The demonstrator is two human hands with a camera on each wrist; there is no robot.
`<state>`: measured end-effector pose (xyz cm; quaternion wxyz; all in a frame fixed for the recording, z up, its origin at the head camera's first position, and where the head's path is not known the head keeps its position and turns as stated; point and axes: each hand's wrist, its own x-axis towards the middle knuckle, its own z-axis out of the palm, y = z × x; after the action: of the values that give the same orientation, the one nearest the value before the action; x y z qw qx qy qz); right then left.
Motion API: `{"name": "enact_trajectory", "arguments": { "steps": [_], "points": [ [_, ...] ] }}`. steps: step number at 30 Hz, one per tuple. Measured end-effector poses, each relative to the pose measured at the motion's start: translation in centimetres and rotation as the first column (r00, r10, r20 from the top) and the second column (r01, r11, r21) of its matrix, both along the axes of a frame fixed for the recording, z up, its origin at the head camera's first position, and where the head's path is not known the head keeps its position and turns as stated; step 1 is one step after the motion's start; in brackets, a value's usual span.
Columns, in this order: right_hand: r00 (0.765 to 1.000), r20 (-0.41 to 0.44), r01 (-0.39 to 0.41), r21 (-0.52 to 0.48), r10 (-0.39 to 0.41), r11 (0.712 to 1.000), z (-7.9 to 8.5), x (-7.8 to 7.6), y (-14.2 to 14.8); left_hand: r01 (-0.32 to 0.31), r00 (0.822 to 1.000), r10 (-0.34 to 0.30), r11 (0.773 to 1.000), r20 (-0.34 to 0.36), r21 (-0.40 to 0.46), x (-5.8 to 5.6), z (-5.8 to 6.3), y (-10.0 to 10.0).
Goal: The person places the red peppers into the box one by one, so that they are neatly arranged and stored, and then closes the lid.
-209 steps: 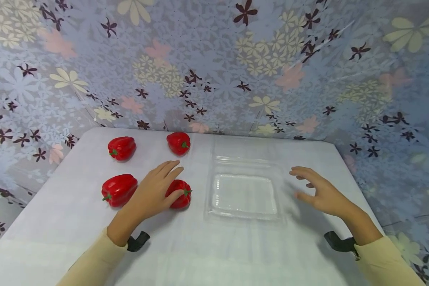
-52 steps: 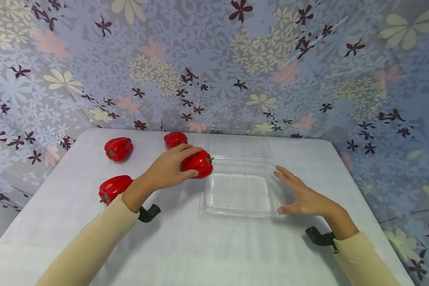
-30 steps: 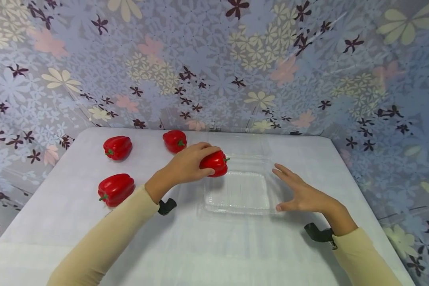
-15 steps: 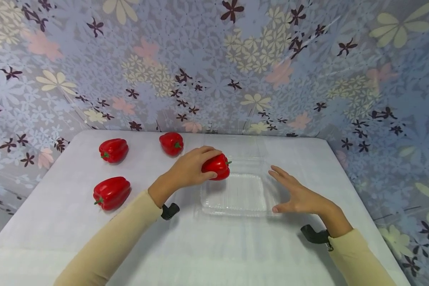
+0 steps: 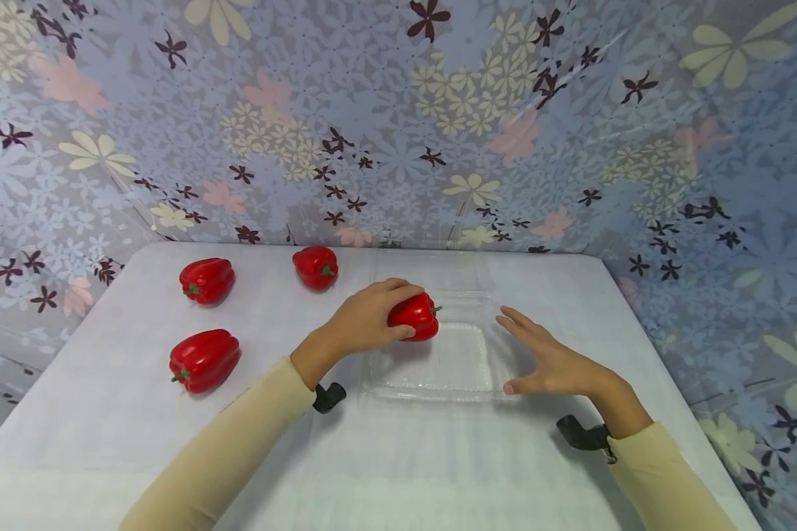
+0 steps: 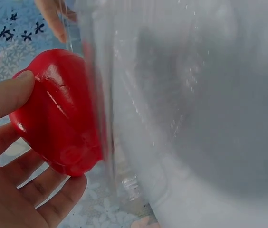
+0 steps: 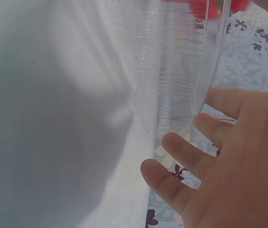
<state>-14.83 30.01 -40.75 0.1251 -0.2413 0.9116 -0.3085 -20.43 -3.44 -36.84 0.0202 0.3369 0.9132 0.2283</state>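
Observation:
My left hand (image 5: 365, 317) grips a red bell pepper (image 5: 420, 317), its green stem pointing right. They are over the left part of a clear plastic clamshell container (image 5: 461, 372) with its lid lying back. In the left wrist view, thumb and fingers curl round the pepper (image 6: 60, 114) beside the clear container wall; whether the pepper touches it I cannot tell. At the container's right side, my right hand (image 5: 551, 365) has fingers and thumb spread. In the right wrist view its fingertips are close to the container wall (image 7: 179, 71); contact is unclear.
Three more red bell peppers lie to the left: one at the back left (image 5: 207, 280), another at the back (image 5: 315, 267), one nearer the front (image 5: 204, 360). A white cloth covers the table (image 5: 398, 472). Behind it hangs a floral backdrop (image 5: 385, 133).
My left hand has taken the front inner pepper from the table and carried it right, over the container. My right hand came left to the container's side, then stayed nearly still.

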Motion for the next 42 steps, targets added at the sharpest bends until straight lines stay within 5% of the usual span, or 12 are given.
{"name": "enact_trajectory", "arguments": {
  "steps": [20, 42],
  "points": [
    [1.000, -0.008, 0.026, 0.024, -0.026, 0.999, 0.5, 0.7, -0.4, 0.047, 0.999, -0.045, 0.996, 0.029, -0.069, 0.8, -1.3, 3.1],
    [1.000, -0.001, 0.029, 0.005, -0.029, 1.000, 0.2, 0.0, -0.8, 0.020, 0.999, -0.017, 0.996, 0.032, -0.084, 0.5, -2.4, 4.7]
  ]
}}
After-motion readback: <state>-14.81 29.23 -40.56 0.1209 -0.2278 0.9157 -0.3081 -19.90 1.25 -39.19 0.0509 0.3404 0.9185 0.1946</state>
